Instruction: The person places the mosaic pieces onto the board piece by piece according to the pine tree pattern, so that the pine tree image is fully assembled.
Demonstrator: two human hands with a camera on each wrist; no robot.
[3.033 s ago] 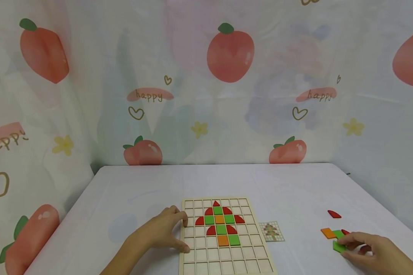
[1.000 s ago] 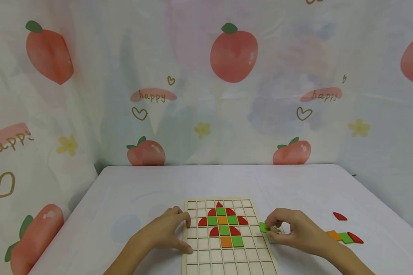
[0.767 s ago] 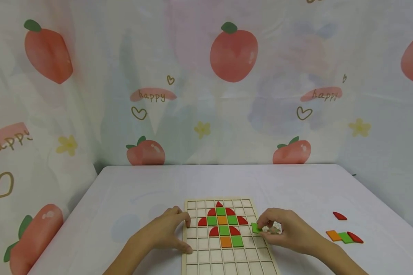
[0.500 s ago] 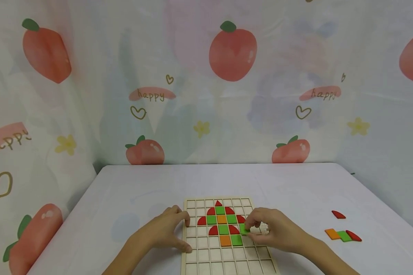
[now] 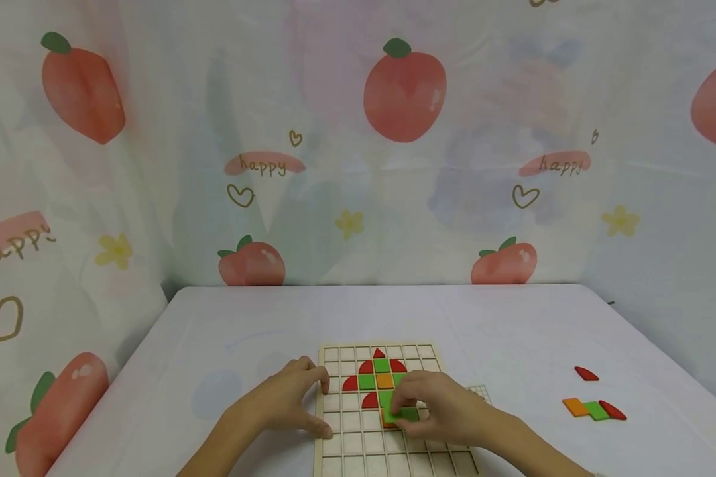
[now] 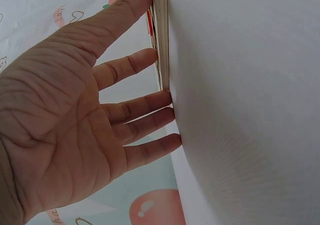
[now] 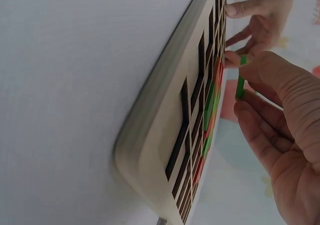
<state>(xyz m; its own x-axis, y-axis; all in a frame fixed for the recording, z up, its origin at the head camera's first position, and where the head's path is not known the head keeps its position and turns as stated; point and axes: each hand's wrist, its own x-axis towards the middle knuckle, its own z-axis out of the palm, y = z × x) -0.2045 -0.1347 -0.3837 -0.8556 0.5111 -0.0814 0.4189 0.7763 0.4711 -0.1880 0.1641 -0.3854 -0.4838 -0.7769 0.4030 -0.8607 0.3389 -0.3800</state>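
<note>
Compared with half a second ago, the right hand (image 5: 444,407) is now reaching further to the left over the grid board (image 5: 347,468), and it is bringing a green square tile (image 7: 241,80) toward the middle columns. Thumb and fingers of this hand are pinching the tile; they are nearly meeting, with only the thin tile between them. In the head view the tile is showing over the pieces already laid and is partly hiding an orange square (image 5: 388,424); in the right wrist view it is hovering just above the board, apart from its surface.

The left hand (image 5: 283,394) is keeping its place at the left edge of the board. Its fingers are spreading apart, almost straight, and the fingertips are touching this edge.

Among the laid pieces, a red triangle (image 5: 378,353) is sitting at the top. Beside the right edge, a printed card (image 5: 480,392) is lying, partly covered from sight. Further right on the white table (image 5: 244,324), one red piece (image 5: 587,373) is lying alone, while an orange tile (image 5: 575,407), a second green tile (image 5: 596,411) and a second red piece (image 5: 614,410) are forming a short row.
</note>
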